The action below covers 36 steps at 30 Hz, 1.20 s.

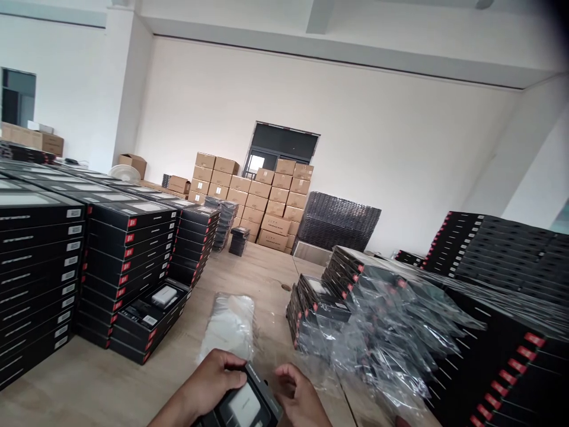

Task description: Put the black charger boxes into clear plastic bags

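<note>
At the bottom middle of the view, my left hand (212, 379) grips the far left corner of a flat black product box (243, 403) with a pale window. My right hand (297, 396) sits at the box's right edge, fingers curled against it. Just beyond the box lies a pile of clear plastic sleeves (229, 325) on the wooden table (262, 279).
Tall stacks of black boxes (128, 261) fill the table's left side. Bagged black boxes (377, 320) lean in rows on the right. Brown cartons (262, 201) and dark trays (338, 220) stand against the far white wall.
</note>
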Each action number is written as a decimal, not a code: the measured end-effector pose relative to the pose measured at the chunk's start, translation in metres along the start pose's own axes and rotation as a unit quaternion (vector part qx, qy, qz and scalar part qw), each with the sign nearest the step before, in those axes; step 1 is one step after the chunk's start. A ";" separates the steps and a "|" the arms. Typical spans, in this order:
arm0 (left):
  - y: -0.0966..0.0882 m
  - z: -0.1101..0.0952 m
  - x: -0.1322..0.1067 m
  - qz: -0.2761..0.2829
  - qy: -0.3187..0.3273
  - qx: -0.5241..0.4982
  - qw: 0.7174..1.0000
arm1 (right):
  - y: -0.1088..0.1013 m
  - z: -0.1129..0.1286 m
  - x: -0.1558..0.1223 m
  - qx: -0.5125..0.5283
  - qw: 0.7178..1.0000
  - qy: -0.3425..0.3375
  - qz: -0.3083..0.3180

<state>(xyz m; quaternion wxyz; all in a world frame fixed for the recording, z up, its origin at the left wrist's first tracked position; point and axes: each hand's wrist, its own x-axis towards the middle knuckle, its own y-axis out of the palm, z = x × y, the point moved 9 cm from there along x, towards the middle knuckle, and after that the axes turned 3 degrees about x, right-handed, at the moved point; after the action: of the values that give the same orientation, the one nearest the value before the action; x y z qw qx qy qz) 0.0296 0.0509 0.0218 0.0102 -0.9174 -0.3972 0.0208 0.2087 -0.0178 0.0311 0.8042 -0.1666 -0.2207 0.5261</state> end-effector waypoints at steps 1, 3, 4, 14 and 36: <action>0.002 -0.001 -0.001 0.012 0.000 -0.001 1.000 | 0.001 0.003 0.000 -0.033 0.999 -0.015 -0.012; 0.003 -0.001 -0.003 0.015 -0.005 -0.004 1.000 | 0.005 0.013 -0.001 -0.089 0.995 -0.049 -0.022; 0.003 -0.001 -0.004 0.012 -0.008 -0.004 1.000 | 0.007 0.018 -0.002 -0.116 0.991 -0.062 -0.024; -0.001 -0.001 -0.002 -0.015 -0.001 0.002 1.000 | -0.024 0.023 -0.011 -0.235 0.961 -0.042 -0.136; -0.019 -0.011 0.002 -0.127 0.056 -0.044 0.989 | -0.010 0.036 -0.008 -0.117 0.985 -0.081 -0.095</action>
<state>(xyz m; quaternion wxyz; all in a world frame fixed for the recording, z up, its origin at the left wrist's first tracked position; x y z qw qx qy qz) 0.0175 0.0648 0.0335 -0.0052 -0.8589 -0.5097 -0.0491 0.1947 -0.0283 0.0652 0.8049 -0.1944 -0.3599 0.4299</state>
